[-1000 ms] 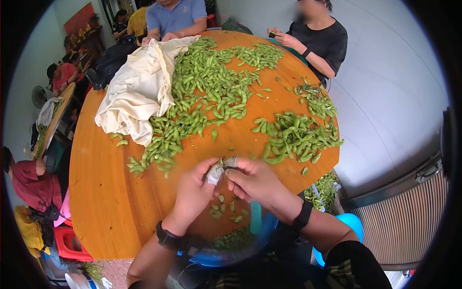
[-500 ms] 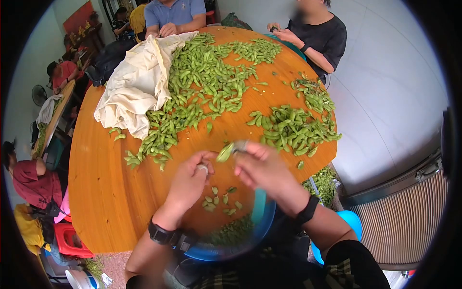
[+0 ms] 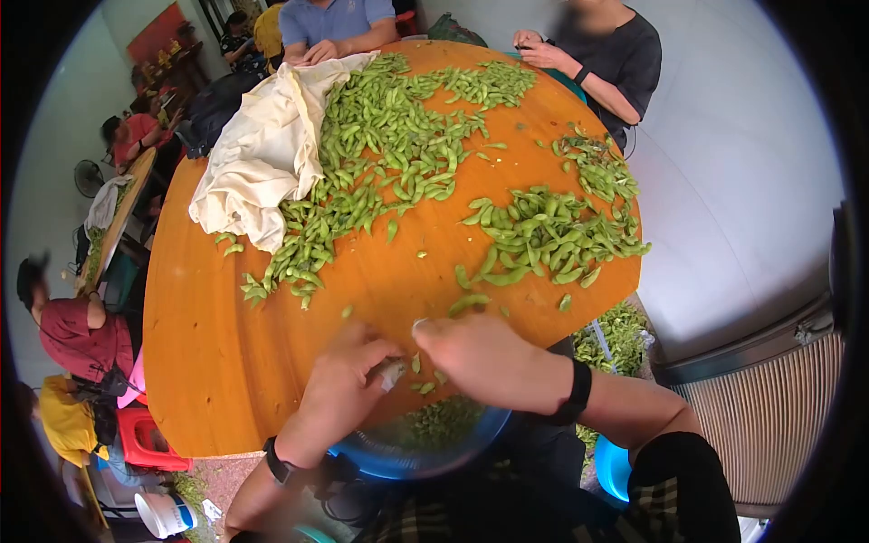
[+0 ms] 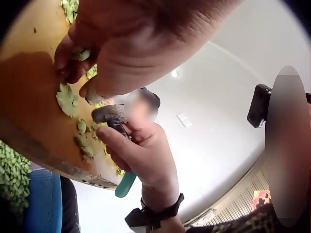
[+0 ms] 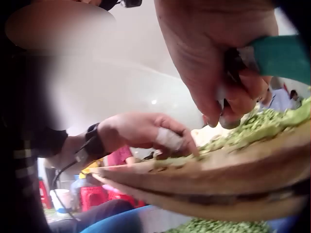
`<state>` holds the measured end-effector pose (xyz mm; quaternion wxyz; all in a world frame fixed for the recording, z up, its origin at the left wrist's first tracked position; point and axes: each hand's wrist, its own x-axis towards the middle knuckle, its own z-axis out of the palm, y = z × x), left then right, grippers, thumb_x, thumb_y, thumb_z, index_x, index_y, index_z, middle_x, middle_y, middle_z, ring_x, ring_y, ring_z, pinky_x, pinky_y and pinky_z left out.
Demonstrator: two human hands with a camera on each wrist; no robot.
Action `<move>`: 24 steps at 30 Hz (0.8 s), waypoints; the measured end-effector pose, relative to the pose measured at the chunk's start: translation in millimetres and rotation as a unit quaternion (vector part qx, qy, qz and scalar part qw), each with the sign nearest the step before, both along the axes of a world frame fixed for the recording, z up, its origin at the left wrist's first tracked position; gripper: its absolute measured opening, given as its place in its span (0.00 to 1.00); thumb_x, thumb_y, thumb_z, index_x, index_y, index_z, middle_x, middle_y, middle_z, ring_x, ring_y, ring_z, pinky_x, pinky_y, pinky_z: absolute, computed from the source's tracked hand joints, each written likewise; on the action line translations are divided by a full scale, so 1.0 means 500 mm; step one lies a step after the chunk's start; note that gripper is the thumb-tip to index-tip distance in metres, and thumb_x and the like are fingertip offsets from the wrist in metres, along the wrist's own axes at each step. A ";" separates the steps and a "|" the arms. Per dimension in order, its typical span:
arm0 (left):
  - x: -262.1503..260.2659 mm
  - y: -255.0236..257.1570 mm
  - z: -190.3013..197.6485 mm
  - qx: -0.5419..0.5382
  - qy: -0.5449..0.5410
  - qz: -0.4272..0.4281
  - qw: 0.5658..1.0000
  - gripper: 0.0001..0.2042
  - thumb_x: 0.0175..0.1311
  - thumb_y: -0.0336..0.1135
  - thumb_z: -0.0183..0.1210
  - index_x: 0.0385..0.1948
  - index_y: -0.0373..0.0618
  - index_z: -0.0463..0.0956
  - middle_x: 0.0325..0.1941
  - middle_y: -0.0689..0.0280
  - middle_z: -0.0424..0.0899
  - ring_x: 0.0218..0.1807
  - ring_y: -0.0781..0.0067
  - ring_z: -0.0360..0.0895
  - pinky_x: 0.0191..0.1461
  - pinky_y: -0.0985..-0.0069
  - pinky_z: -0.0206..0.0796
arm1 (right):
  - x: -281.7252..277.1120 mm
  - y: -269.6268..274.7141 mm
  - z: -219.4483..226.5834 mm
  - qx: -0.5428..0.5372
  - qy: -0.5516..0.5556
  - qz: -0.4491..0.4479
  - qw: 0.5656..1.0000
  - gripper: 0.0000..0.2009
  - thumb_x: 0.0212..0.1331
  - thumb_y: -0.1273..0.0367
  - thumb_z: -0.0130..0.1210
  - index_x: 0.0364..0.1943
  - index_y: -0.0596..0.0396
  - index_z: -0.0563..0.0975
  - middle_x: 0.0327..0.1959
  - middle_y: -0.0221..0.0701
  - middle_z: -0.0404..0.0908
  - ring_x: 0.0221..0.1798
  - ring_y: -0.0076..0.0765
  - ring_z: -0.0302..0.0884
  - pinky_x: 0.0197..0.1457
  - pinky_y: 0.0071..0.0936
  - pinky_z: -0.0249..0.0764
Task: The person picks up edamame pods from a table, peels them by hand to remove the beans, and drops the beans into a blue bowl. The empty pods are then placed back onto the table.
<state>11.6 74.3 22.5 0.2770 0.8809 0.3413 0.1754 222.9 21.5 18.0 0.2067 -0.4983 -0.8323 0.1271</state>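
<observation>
At the near edge of the round wooden table (image 3: 226,362), both hands are down among a few shelled green beans (image 3: 421,387). My left hand (image 3: 376,362), with a white-taped finger (image 5: 170,138), rests bent fingertips on the beans (image 4: 68,99). The right hand (image 3: 434,339) grips a small teal-handled tool (image 5: 279,58), whose handle sticks out below the fist (image 4: 125,185). A blue bowl (image 3: 389,462) of shelled beans sits just under the table edge below both hands. One loose pod (image 3: 466,303) lies just beyond the right hand.
A heap of green pods (image 3: 552,235) lies at the right, and a larger heap (image 3: 380,154) lies beside a cream cloth (image 3: 262,163). Two people (image 3: 606,54) sit at the far side. A blue stool (image 3: 611,466) and more pods (image 3: 620,339) are below the right edge.
Both hands held a pod up together, then the right hand lifted it away. Now that pod lies on the table and both hands have dropped to the beans at the edge.
</observation>
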 end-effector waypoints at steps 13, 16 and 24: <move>-0.002 -0.068 -0.030 0.019 -0.101 0.085 0.991 0.11 0.54 0.25 0.60 0.40 0.39 0.76 0.39 0.56 0.75 0.42 0.54 0.74 0.46 0.70 0.67 | 0.079 -0.023 -0.016 0.056 0.015 -0.127 0.990 0.04 0.54 0.77 0.48 0.33 0.64 0.69 0.28 0.46 0.76 0.31 0.57 0.76 0.33 0.46 0.74; 0.035 -0.075 -0.052 0.091 -0.088 0.087 0.988 0.13 0.53 0.30 0.63 0.42 0.41 0.76 0.39 0.56 0.75 0.42 0.53 0.73 0.46 0.67 0.66 | 0.089 -0.030 -0.028 0.056 0.056 -0.154 0.985 0.05 0.54 0.76 0.49 0.34 0.62 0.70 0.29 0.47 0.76 0.32 0.58 0.76 0.33 0.46 0.74; 0.034 -0.141 -0.075 0.094 -0.069 0.014 0.993 0.15 0.40 0.22 0.65 0.34 0.45 0.79 0.36 0.61 0.77 0.39 0.56 0.72 0.44 0.68 0.66 | 0.102 -0.033 -0.043 0.057 0.112 -0.163 0.979 0.05 0.57 0.74 0.51 0.35 0.61 0.71 0.32 0.48 0.77 0.33 0.59 0.76 0.34 0.47 0.73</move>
